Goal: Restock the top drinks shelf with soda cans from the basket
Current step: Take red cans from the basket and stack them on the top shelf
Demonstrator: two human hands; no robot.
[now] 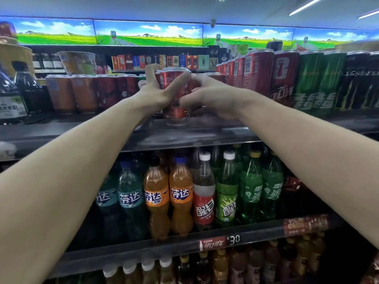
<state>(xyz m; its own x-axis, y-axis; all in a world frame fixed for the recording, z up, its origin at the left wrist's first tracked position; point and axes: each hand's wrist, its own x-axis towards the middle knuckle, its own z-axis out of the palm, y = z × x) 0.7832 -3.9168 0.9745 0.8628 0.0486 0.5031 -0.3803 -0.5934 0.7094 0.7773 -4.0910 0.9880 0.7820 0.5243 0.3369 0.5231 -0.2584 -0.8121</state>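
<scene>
Across the middle of the frame runs the top drinks shelf, a dark ledge with your two bare arms reaching up to it from the lower corners. Below it, in the lower centre, a second shelf carries upright bottles: orange Fanta bottles, blue-labelled ones to their left, a red-labelled bottle and green Sprite bottles to the right. At the upper right of the frame stand tall red cans, then green cans and black Monster cans. At the upper left, short orange cans and dark red ones line the back of the shelf.

At the centre, your left hand grips a red soda can, thumb stretched across its front and fingers curled round its far side near the top. The can stands upright with its base at the front part of the top shelf; whether it rests there or hangs just above it I cannot tell. Your right hand is beside the can on its right, fingers bent and touching its side, thumb low against the can.
</scene>
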